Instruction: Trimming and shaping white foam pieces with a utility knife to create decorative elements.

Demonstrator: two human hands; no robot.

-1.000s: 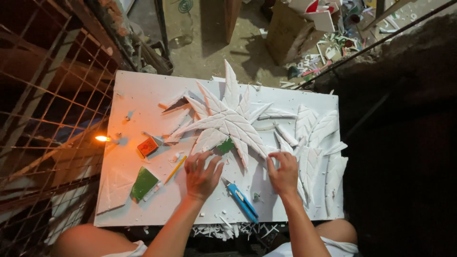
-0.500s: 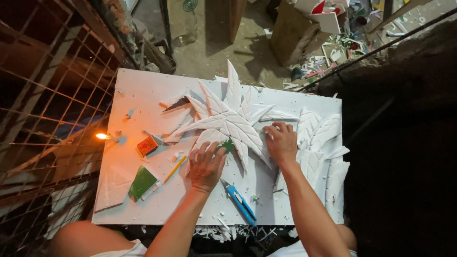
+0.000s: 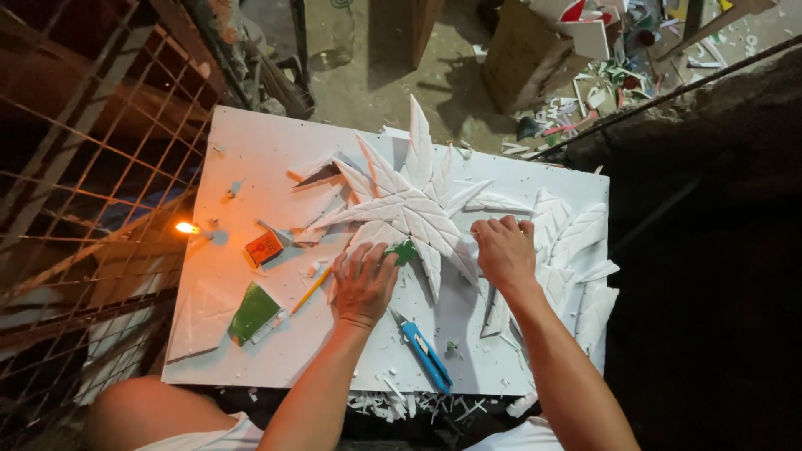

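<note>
Nearest, a blue utility knife [image 3: 426,357] is lying unused below the white foam leaf carving [image 3: 409,205]. The left hand [image 3: 364,284] and right hand [image 3: 504,250] are pressing flat, empty, on its already-cut lower leaves; a candle flame [image 3: 187,227] is burning to its left

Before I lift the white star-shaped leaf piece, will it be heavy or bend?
The leaf piece looks like carved foam, judging by the white crumbs at the board edge, so it is probably light and fairly stiff. Its long thin points would likely snap if pulled. Both the left hand and right hand rest on it.
</note>
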